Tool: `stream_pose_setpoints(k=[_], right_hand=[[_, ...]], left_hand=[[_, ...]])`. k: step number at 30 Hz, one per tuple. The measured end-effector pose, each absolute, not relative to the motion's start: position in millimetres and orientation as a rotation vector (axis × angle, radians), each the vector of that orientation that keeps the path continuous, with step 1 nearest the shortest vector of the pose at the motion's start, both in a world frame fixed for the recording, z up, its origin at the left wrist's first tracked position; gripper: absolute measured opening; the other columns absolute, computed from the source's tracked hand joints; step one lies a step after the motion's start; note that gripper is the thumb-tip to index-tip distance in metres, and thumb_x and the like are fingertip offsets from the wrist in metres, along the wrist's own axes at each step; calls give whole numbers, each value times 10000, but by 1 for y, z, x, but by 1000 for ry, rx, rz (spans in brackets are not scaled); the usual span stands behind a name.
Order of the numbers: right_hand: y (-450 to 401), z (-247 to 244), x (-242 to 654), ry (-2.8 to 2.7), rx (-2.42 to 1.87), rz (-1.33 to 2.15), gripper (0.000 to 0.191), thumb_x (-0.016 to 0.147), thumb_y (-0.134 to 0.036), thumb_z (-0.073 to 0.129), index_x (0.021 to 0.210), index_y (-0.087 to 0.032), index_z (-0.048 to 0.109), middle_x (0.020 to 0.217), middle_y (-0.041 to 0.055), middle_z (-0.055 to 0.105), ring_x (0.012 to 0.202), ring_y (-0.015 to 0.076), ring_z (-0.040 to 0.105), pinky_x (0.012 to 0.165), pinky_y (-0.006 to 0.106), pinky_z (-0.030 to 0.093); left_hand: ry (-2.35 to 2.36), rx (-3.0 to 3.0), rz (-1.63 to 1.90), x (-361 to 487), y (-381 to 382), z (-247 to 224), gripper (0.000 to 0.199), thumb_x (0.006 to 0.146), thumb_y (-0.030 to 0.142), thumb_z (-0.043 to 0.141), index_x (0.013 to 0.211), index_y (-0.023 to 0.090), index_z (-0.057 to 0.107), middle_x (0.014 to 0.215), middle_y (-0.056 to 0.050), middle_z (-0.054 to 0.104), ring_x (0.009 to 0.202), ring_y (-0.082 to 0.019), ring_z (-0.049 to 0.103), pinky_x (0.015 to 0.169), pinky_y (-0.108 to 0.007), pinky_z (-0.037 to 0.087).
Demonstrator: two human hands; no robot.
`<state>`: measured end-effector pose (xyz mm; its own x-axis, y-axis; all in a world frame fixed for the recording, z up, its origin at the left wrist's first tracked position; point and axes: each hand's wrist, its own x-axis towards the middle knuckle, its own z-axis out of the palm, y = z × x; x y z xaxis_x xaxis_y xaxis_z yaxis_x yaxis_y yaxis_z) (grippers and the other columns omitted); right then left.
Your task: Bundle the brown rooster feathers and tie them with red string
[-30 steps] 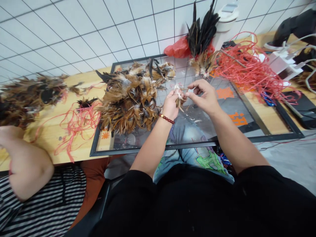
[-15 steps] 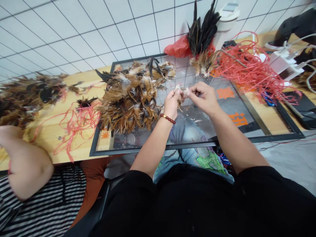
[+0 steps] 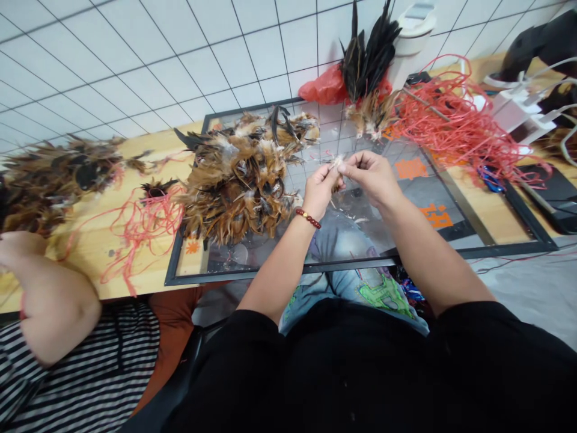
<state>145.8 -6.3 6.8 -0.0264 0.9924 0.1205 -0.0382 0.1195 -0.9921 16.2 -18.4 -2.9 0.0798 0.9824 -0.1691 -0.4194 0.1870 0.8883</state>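
My left hand (image 3: 322, 187), with a beaded bracelet (image 3: 308, 218) at its wrist, pinches a small bunch of feathers (image 3: 337, 162) whose pale ends stick up between the fingers. Thumb and forefinger of my right hand (image 3: 367, 174) are closed on the same pale ends, touching the left fingertips. Both hands are over the black-framed glass panel (image 3: 265, 274). Left of them lies a large pile of brown feathers (image 3: 243, 180). Beyond the right hand are loose brown feathers (image 3: 372, 114) and long black feathers (image 3: 367, 57) on a red plastic bag (image 3: 322, 87).
A tangle of pink plastic string (image 3: 460, 120) lies at the right, near white chargers (image 3: 523, 114) and a blue-handled tool (image 3: 491, 179). More pink string (image 3: 144, 222) and feathers (image 3: 54, 180) cover the table's left. A co-worker's arm (image 3: 58, 294) rests at the far left. A tiled wall (image 3: 216, 54) stands behind.
My two hands have come together; the left moved slightly right, and its fingertips now meet the right's at the pale feather ends. The feather piles stay put.
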Motion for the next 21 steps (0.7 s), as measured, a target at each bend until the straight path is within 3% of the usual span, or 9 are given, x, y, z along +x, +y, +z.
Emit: stream_pose_setpoints(k=[5, 9, 16, 21], right_hand=[[4, -1, 157, -1182, -1121, 1306, 598, 497, -506, 1006, 812, -206, 595, 636, -54, 580, 499, 68, 449, 453, 227, 349], [6, -4, 158, -1183, -1129, 1310, 581, 525, -489, 998, 844, -208, 602, 637, -60, 571, 493, 60, 417, 444, 223, 329], [5, -4, 156, -1273, -1139, 1164, 552, 520, -400, 1001, 878, -199, 631, 653, -68, 545, 591, 86, 496, 594, 248, 471], [-4, 4, 150, -1317, -990, 1281, 567, 552, -542, 964, 929, -203, 711, 674, -39, 620, 634, 125, 580, 661, 299, 526]], left_hand=[[924, 801, 1181, 14, -20, -1, 164, 898, 286, 756, 793, 178, 690, 585, 62, 540, 558, -52, 545, 638, -185, 481], [920, 766, 1171, 14, -20, -1, 146, 886, 316, 768, 843, 186, 718, 584, 57, 565, 561, -61, 564, 649, -191, 501], [998, 745, 1259, 14, -17, 0, 202, 905, 260, 739, 745, 175, 650, 567, 67, 536, 531, -38, 527, 606, -159, 445], [981, 774, 1200, 13, -17, 2, 279, 932, 280, 711, 705, 172, 589, 536, 76, 464, 497, -36, 486, 556, -157, 404]])
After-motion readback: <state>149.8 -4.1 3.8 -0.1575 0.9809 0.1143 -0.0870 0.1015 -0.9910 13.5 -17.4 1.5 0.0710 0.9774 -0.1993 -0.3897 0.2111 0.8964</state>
